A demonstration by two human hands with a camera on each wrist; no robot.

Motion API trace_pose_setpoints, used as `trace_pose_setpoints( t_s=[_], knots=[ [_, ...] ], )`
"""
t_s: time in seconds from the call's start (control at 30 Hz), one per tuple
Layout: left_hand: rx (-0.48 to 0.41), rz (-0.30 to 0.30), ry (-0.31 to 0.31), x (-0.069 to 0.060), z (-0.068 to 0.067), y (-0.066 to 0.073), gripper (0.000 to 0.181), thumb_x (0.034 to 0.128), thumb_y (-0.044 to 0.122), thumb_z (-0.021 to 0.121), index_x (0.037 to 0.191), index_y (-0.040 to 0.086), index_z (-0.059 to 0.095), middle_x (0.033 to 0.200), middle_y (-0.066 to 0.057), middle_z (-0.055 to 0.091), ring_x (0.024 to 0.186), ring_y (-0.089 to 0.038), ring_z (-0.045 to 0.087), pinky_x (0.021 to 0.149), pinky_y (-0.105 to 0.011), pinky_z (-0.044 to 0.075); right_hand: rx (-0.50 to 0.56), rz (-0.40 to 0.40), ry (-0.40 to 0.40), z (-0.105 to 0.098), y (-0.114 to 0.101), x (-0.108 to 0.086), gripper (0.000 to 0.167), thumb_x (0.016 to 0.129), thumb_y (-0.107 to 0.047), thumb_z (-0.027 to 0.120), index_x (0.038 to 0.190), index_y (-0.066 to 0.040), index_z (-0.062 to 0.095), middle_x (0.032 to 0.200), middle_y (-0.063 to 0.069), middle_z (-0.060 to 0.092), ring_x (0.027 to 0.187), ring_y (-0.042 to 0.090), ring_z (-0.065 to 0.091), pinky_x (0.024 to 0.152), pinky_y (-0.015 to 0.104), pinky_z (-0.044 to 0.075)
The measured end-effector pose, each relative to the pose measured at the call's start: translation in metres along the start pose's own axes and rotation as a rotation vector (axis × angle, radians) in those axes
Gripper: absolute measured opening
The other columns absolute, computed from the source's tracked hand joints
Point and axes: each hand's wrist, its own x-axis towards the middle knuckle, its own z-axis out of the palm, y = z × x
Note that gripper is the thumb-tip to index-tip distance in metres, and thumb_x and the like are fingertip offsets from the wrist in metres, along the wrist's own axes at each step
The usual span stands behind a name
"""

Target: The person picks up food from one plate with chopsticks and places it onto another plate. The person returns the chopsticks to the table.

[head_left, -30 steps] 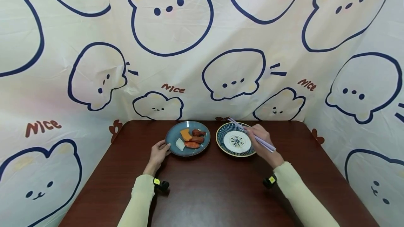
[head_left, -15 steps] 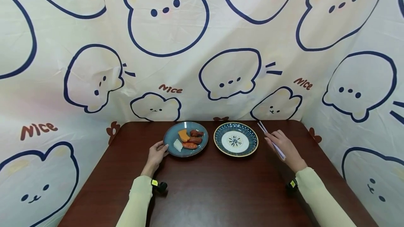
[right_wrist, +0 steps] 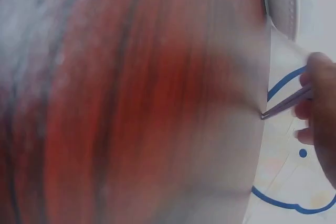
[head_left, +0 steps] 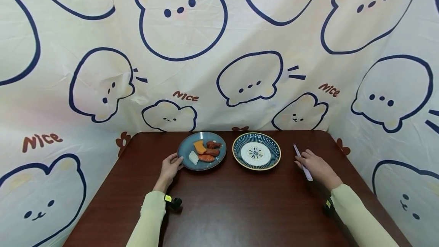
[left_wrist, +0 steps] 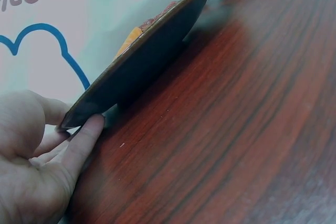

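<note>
My left hand [head_left: 169, 169] pinches the left rim of a round blue plate [head_left: 186, 148]. In the left wrist view, fingers lie above and below the plate's edge. On this plate are an orange piece [head_left: 199, 147], a white piece [head_left: 193, 157] and several reddish-brown food pieces [head_left: 206, 158]. To the right of a patterned plate, my right hand [head_left: 319, 169] holds lilac chopsticks [head_left: 308, 175] low over the table. The right wrist view shows the chopsticks [right_wrist: 286, 102] close together in the fingers, one end near the table surface. Whether they touch it I cannot tell.
The patterned plate [head_left: 275, 151], with a dark blue rim and white centre, stands between the blue plate and my right hand. Both plates sit near the far edge of the brown table [head_left: 236, 209]. A curtain [head_left: 205, 79] with cartoon bears hangs behind it.
My right hand has moved from over the patterned plate to its right, taking the chopsticks along and lowering them toward the table. The left hand still holds the blue plate's rim.
</note>
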Motion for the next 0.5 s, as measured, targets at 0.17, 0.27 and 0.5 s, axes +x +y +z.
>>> trace_pose_setpoints(
  t_s=[0.17, 0.27, 0.5],
  knots=[
    [-0.002, 0.001, 0.006, -0.0003, 0.0009, 0.0000, 0.049, 0.1077, 0.012, 0.052, 0.151, -0.006, 0.038, 0.144, -0.031, 0.050, 0.130, -0.041, 0.055, 0.097, -0.032, 0.060, -0.027, -0.014, -0.096, -0.0013, -0.0004, -0.0003, 0.022, 0.093, -0.015, 0.074, 0.113, -0.006, 0.078, 0.094, 0.003, 0.063, 0.086, 0.016, 0.049, 0.065, 0.028, 0.054],
    [-0.005, 0.006, 0.005, -0.0006, 0.0011, -0.0002, 0.050, 0.1075, 0.011, 0.053, 0.151, -0.008, 0.038, 0.144, -0.033, 0.049, 0.129, -0.041, 0.055, 0.097, -0.033, 0.060, -0.023, -0.010, -0.150, -0.0018, -0.0018, -0.0002, 0.018, 0.092, -0.011, 0.075, 0.109, -0.008, 0.080, 0.093, 0.002, 0.064, 0.084, 0.015, 0.050, 0.066, 0.029, 0.055],
    [-0.001, 0.006, 0.002, -0.0028, 0.0013, 0.0021, 0.051, 0.1076, 0.013, 0.053, 0.152, -0.007, 0.037, 0.145, -0.033, 0.048, 0.131, -0.042, 0.054, 0.099, -0.033, 0.059, -0.046, -0.009, -0.234, -0.0031, -0.0077, 0.0022, 0.019, 0.088, 0.004, 0.074, 0.105, -0.003, 0.080, 0.096, 0.010, 0.067, 0.087, 0.021, 0.059, 0.071, 0.037, 0.062]
  ],
)
